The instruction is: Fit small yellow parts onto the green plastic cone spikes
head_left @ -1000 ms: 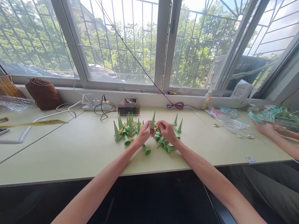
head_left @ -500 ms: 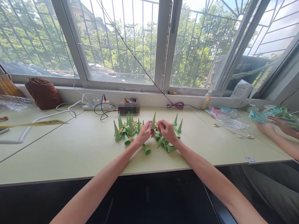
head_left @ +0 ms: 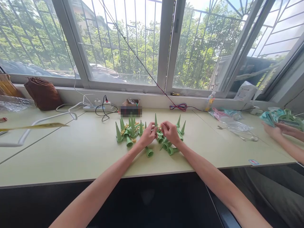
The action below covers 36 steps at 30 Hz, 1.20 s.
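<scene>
Left hand, center of frame: fingers closed around the lower part of a green cone, cone upright, tip up. Right hand, just right of it: fingers curled in, tips close together beside the cone; can't tell if they touch it or grip anything small.

More green cones on the pale surface. Standing cones bunched left of the hands, with small yellow pieces among them. Tipped cone below the left hand, open end toward bottom of frame. Other cones right of the right hand, a couple upright; more lie on their sides under that hand, partly covered.

Back of surface, upper middle: power strip, small box, front blurred out, and bundled cable. Bottle farther right. Brown bag at left. Right edge of frame: another person's hands on a teal bag.
</scene>
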Each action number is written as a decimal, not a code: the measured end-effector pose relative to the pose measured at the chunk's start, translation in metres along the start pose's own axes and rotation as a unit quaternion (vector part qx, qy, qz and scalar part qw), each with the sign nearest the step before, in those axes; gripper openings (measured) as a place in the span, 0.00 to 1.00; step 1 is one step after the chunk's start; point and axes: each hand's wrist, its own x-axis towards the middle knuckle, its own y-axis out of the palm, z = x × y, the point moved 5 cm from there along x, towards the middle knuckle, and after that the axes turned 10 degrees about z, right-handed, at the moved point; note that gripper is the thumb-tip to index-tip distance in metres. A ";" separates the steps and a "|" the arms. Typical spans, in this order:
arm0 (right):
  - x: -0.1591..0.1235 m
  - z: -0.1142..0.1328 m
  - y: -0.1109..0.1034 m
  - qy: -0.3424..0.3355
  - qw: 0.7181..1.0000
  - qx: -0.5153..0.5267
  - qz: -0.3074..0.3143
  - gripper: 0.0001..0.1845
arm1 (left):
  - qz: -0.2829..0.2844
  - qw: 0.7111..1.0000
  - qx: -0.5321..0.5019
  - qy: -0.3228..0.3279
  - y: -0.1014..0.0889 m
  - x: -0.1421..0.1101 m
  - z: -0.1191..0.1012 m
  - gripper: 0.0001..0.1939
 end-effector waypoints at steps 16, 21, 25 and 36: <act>0.000 -0.002 0.001 0.016 0.999 -0.034 0.023 0.21 | -0.013 0.968 0.244 0.056 -0.002 -0.007 -0.013 0.09; 0.000 -0.002 0.004 0.017 0.999 -0.019 0.035 0.21 | -0.028 0.963 0.259 0.063 -0.003 -0.007 -0.015 0.09; 0.000 -0.001 0.003 0.014 0.999 -0.028 0.029 0.22 | -0.036 0.961 0.264 0.073 -0.004 -0.007 -0.016 0.10; -0.001 -0.003 0.002 -0.002 0.999 -0.049 0.018 0.18 | -0.043 0.957 0.274 0.089 -0.004 -0.008 -0.017 0.07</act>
